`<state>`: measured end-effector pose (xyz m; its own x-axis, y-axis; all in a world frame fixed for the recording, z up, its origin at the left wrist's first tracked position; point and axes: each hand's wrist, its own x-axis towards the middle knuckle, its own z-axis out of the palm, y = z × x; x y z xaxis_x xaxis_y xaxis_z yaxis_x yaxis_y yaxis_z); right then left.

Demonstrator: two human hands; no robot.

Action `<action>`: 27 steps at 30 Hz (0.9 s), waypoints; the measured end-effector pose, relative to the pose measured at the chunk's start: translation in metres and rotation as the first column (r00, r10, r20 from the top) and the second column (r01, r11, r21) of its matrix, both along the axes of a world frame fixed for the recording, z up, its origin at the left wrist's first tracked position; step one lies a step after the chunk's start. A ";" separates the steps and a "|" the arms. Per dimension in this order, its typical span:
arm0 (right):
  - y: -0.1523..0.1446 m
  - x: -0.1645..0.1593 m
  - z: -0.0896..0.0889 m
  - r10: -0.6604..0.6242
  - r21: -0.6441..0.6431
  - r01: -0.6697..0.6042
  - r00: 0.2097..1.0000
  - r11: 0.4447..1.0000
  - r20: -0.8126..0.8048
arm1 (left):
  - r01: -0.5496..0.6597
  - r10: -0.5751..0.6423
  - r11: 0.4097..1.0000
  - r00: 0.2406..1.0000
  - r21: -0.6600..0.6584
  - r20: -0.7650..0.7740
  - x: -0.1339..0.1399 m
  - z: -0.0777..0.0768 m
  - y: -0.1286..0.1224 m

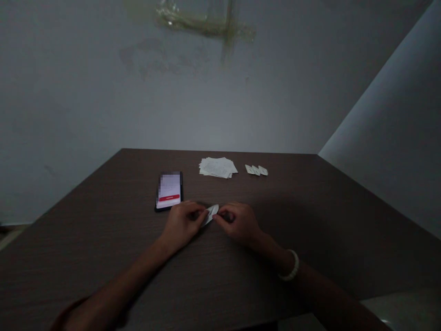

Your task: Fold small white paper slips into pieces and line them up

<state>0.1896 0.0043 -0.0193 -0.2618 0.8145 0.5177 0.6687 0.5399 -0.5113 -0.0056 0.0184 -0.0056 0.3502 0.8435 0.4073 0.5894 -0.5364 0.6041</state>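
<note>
A small piece of white paper [212,212], which looks folded, is held between both hands just above the dark table [220,285]. My left hand [184,221] pinches its left edge between thumb and fingers. My right hand [239,221] grips the right edge in the same way, with a pale beaded bracelet [294,266] on that wrist. Beyond the hands lies a loose stack of white paper sheets [217,167]. To its right, a few small folded papers [256,170] overlap in a row.
A phone [168,191] with a lit screen and a red bar lies just past my left hand. The table's far edge meets a grey wall [220,105], which has brownish tape [206,27] stuck on it. Another pale surface [396,115] rises at the right.
</note>
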 end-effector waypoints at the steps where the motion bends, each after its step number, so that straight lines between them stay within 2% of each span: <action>1: 0.000 -0.001 -0.001 0.006 -0.025 -0.007 1.000 1.000 -0.018 | -0.018 0.019 0.999 0.999 -0.032 0.032 0.000 0.002 -0.001; 6: 0.002 -0.004 -0.006 0.018 -0.112 -0.029 0.995 0.993 -0.098 | -0.043 0.056 0.983 0.996 -0.179 0.068 0.003 0.006 -0.003; 8: 0.002 -0.004 -0.006 0.003 -0.087 -0.012 0.994 0.996 -0.105 | -0.046 0.052 0.983 0.998 -0.179 0.030 0.003 0.006 -0.003; 13: 0.001 -0.006 -0.003 0.040 0.073 -0.037 0.998 0.997 -0.043 | -0.022 0.021 0.992 1.000 -0.125 -0.013 0.007 0.005 -0.005; 16: 0.001 -0.007 -0.004 -0.031 0.125 0.029 0.999 0.992 0.010 | -0.007 0.003 0.995 0.999 -0.099 -0.039 0.008 0.007 -0.008; 20: 0.002 -0.007 -0.005 -0.090 0.135 0.083 0.995 0.987 0.046 | 0.016 -0.021 0.996 0.998 -0.083 -0.061 0.009 0.010 -0.009; 23: 0.001 -0.007 -0.003 -0.077 0.138 0.072 0.996 0.988 0.033 | 0.013 -0.019 0.997 0.997 -0.081 -0.068 0.009 0.009 -0.008; 27: 0.000 -0.006 0.000 -0.054 0.126 0.054 0.999 0.990 -0.006 | -0.030 0.026 0.989 0.999 -0.143 -0.032 0.009 0.007 -0.008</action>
